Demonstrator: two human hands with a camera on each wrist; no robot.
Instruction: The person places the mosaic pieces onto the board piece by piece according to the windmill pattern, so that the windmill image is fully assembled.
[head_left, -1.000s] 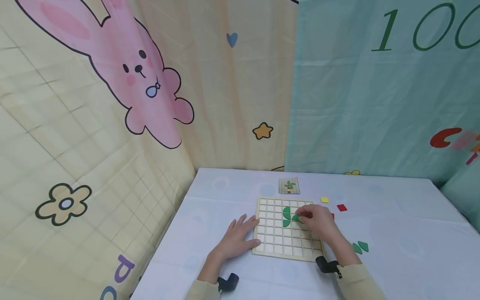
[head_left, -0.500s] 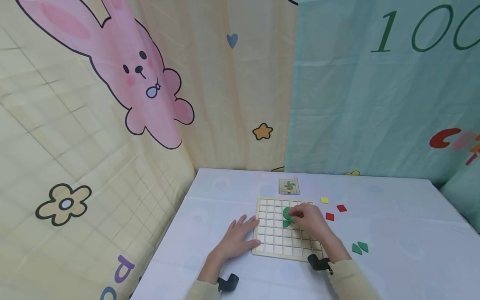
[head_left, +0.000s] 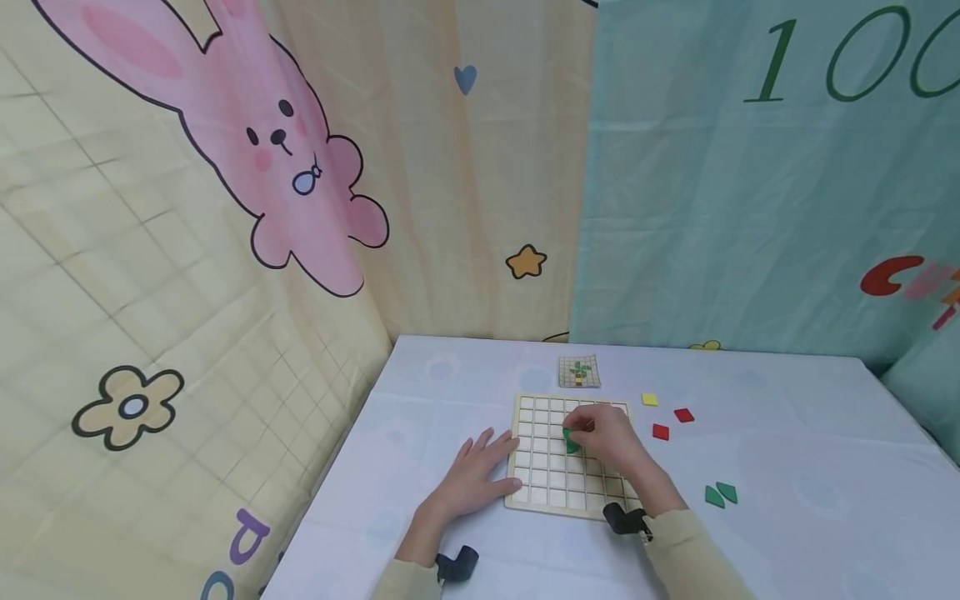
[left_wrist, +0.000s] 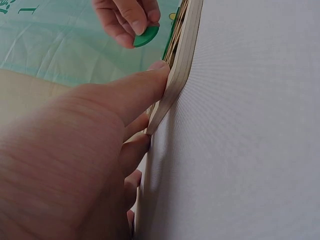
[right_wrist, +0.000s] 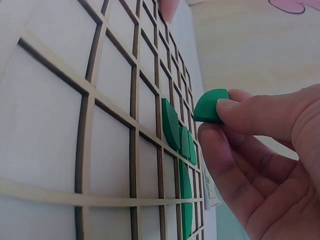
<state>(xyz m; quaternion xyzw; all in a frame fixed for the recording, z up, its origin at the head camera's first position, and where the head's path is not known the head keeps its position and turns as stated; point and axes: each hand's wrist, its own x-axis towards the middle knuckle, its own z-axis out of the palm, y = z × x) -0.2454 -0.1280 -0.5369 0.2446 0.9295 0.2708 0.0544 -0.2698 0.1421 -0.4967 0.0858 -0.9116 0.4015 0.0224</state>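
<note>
My right hand (head_left: 617, 440) is over the grid board and pinches a green piece with one rounded edge (right_wrist: 209, 106) between thumb and fingers. In the right wrist view that piece is raised off the wooden grid (right_wrist: 87, 145). Several green pieces (right_wrist: 170, 125) sit in the cells below it; in the head view the right hand hides most of them. At the board's left edge, my left hand (head_left: 468, 481) rests with fingers spread. The left wrist view shows its thumb (left_wrist: 145, 85) touching the board's side (left_wrist: 182, 65).
Behind the board lies a small pattern card (head_left: 578, 372) with a green figure. To the right are a yellow square (head_left: 649, 400), a red square (head_left: 660, 432) and another red piece (head_left: 683, 415). Two green pieces (head_left: 720, 494) lie nearer the front right.
My right hand has moved left across the board with the green piece, now covering most of the set green pieces. The red square behind it has come into view. The left hand stays put.
</note>
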